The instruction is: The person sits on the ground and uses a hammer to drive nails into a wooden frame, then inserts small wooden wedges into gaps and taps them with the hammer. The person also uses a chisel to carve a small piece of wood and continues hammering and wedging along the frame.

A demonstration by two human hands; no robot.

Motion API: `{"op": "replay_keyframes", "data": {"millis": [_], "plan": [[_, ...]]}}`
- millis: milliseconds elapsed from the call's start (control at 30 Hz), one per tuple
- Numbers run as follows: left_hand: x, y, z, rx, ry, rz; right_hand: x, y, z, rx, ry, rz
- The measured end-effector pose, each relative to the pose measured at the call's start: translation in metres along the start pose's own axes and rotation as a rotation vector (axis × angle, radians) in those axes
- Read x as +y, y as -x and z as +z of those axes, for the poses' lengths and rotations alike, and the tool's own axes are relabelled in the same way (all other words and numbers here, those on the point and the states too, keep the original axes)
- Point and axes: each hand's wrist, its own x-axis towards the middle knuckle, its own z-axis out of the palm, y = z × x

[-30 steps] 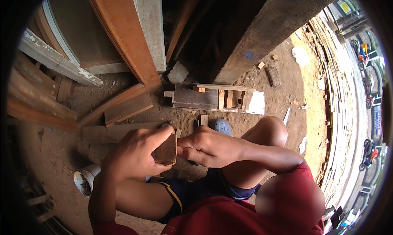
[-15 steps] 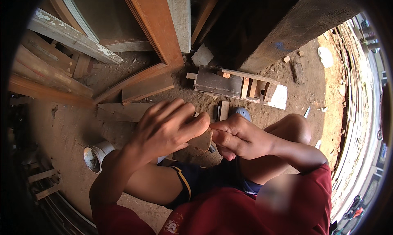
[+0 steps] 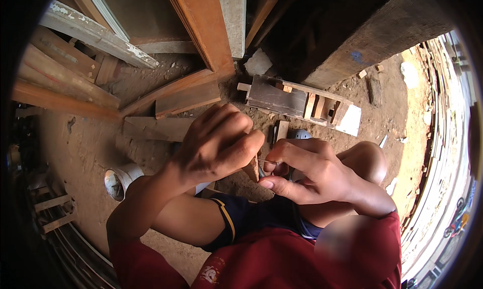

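My left hand (image 3: 216, 145) is closed around a small brown wood piece (image 3: 250, 169), held up above my lap. Most of that piece is hidden behind the fingers; a flat end shows below them. Close beside it on the right, my right hand (image 3: 319, 173) has its fingers bent, thumb tip near the edge of the wood. A thin, nail-like rod (image 3: 267, 161) runs from the wood to the right fingers, which pinch it. Its exact kind is too small to make out.
A low wooden box with slats (image 3: 276, 97) lies ahead on the dirt floor. A whitish can (image 3: 114, 184) lies at the left. Wooden frames (image 3: 201, 32) lean at the back left, and a thick beam (image 3: 372, 37) stands back right. A wood strip (image 3: 282, 131) lies beyond my hands.
My right hand has drawn slightly away from the left and its fingers have spread, uncovering the thin rod. The wood piece has turned more edge-on. The whole view has shifted a little.
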Motion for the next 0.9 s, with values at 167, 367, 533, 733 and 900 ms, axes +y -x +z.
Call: {"op": "replay_keyframes", "data": {"millis": [167,367,533,733,900], "plan": [[0.006,-0.003,0.0,-0.016,0.174,-0.125,-0.003,0.001,-0.003,0.083,0.016,0.019],[0.006,-0.006,-0.005,0.034,0.449,-0.384,0.0,-0.001,-0.004,0.165,0.064,0.041],[-0.002,-0.016,-0.001,0.172,0.727,-0.549,0.006,-0.009,0.005,0.116,0.143,0.08],[0.001,-0.027,-0.002,0.056,0.707,-0.469,0.0,-0.01,0.013,0.124,-0.049,0.237],[-0.006,-0.029,-0.015,0.299,0.664,-0.553,0.003,-0.011,0.005,0.269,0.044,0.225]]}}
